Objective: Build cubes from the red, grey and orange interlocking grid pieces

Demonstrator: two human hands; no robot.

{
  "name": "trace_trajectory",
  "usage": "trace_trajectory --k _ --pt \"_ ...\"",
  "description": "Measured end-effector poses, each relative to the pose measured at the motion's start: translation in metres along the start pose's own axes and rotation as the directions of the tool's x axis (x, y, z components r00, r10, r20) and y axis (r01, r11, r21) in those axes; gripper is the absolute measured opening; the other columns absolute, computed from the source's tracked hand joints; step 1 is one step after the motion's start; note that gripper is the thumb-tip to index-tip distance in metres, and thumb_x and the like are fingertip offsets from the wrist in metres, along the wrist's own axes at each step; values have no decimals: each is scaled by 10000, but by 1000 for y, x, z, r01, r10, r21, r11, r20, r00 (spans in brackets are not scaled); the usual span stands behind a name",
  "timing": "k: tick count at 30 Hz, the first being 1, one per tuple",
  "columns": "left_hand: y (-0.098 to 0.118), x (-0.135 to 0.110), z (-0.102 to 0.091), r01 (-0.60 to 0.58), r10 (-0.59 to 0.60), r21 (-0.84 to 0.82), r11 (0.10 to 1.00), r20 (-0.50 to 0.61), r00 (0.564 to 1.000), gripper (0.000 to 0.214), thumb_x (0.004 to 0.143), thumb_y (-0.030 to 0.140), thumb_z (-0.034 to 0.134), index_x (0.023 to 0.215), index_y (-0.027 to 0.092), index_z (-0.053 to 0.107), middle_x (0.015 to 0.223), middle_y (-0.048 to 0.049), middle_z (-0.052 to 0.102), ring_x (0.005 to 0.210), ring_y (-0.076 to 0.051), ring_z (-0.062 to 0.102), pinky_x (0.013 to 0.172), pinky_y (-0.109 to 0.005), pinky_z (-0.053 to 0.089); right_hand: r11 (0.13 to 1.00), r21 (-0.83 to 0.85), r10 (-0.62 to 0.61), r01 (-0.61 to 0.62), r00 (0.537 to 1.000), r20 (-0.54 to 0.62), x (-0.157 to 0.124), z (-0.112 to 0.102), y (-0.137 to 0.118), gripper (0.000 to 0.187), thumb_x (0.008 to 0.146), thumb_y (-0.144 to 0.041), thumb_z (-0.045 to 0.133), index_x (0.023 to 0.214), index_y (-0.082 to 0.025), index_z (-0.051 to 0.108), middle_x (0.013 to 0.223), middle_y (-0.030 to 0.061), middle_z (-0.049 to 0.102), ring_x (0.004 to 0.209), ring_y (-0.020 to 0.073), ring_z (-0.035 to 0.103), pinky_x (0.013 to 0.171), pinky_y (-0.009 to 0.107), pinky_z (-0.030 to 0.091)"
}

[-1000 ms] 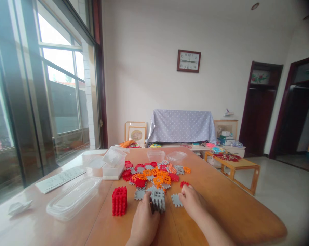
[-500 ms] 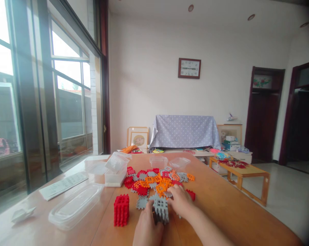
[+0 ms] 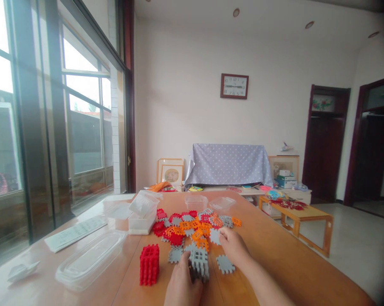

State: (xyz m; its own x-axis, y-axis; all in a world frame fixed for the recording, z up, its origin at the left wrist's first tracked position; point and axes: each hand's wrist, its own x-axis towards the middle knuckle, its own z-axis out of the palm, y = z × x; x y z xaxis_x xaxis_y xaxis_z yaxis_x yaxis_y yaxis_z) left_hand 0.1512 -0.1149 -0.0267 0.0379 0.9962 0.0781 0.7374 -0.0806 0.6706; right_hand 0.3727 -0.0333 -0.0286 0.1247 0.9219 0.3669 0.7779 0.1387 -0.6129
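Note:
My left hand (image 3: 184, 280) is closed around a stack of grey interlocking tiles (image 3: 199, 262) standing at the front of the table, its thumb and fingers along the left side. My right hand (image 3: 232, 244) pinches a flat grey notched tile (image 3: 215, 236) by its right edge, over the right side of the pile. Below that hand another grey tile (image 3: 225, 264) lies flat on the wood. Left of my left hand stands a stack of red tiles (image 3: 149, 264). Orange tiles (image 3: 201, 233) lie mixed with red and grey ones beyond my hands.
A long clear plastic lid (image 3: 91, 259) and a printed sheet (image 3: 75, 233) lie on the left of the wooden table (image 3: 125, 276). White and clear containers (image 3: 142, 223) stand behind them. Another clear tub (image 3: 196, 202) and lid (image 3: 223, 203) sit at the far edge.
My right hand has lifted a grey tile from the pile, moving slightly right and up. The loose grey tile beneath it is now uncovered. My left hand stays at the grey stack.

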Motion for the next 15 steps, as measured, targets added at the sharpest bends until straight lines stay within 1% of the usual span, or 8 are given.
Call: trace_trajectory --k 1,3,4,6,9,11,13,15 --pt "1 -1 -1 -1 1 -2 1000 -1 1000 704 740 68 504 1430 166 401 1364 -107 608 1266 -184 559 1036 -212 385 993 117 36 -36 999 -3 -2 -3 6 235 872 -360 476 914 -230 667 777 18 696 724 186 604 655 267 387" --pt "2 -3 -2 -4 4 -6 1000 -4 1000 696 745 83 511 1428 169 406 1358 -105 614 1258 -186 565 1026 -208 389 938 332 107 -102 994 1 -7 -9 17 311 825 -395 500 1022 -216 662 862 34 727 792 211 642 700 284 436" --pt "2 -3 -3 -7 7 -6 1000 -7 1000 689 750 92 516 1426 171 407 1356 -103 616 1256 -187 566 1022 -207 389 908 398 133 -128 991 15 -11 -13 20 352 808 -407 501 1049 -205 658 893 43 734 816 220 651 717 293 451" --pt "2 -5 -3 -17 17 -2 1000 -20 1000 676 759 107 519 1422 175 409 1357 -100 617 1262 -189 562 1024 -210 385 861 478 162 -174 985 65 -20 -22 24 393 784 -424 496 1047 -184 664 900 55 740 815 226 654 726 303 464" --pt "1 -5 -2 -37 38 9 999 -35 999 664 770 120 514 1421 182 401 1366 -99 611 1267 -192 557 1023 -219 382 820 525 167 -228 973 160 -34 -35 22 427 771 -445 503 1038 -169 689 885 54 746 789 216 646 721 302 465" --pt "-2 -3 0 -48 48 4 999 -37 998 662 767 123 517 1415 186 398 1352 -96 617 1250 -191 566 1011 -220 387 818 517 164 -253 964 211 -41 -38 20 460 768 -456 525 1078 -165 700 917 55 751 810 216 649 735 302 467" --pt "-4 -2 2 -56 55 -6 998 -45 997 661 761 122 523 1406 193 401 1331 -92 624 1228 -189 576 999 -219 393 845 473 151 -250 959 238 -44 -35 24 478 771 -445 547 1120 -157 703 943 63 749 847 220 655 758 303 473" --pt "-6 -1 4 -64 63 -14 998 -58 996 661 756 121 528 1401 200 403 1316 -88 628 1217 -188 577 993 -223 396 894 391 140 -220 965 223 -44 -27 32 488 776 -417 561 1162 -151 695 931 64 739 862 222 659 777 308 480"
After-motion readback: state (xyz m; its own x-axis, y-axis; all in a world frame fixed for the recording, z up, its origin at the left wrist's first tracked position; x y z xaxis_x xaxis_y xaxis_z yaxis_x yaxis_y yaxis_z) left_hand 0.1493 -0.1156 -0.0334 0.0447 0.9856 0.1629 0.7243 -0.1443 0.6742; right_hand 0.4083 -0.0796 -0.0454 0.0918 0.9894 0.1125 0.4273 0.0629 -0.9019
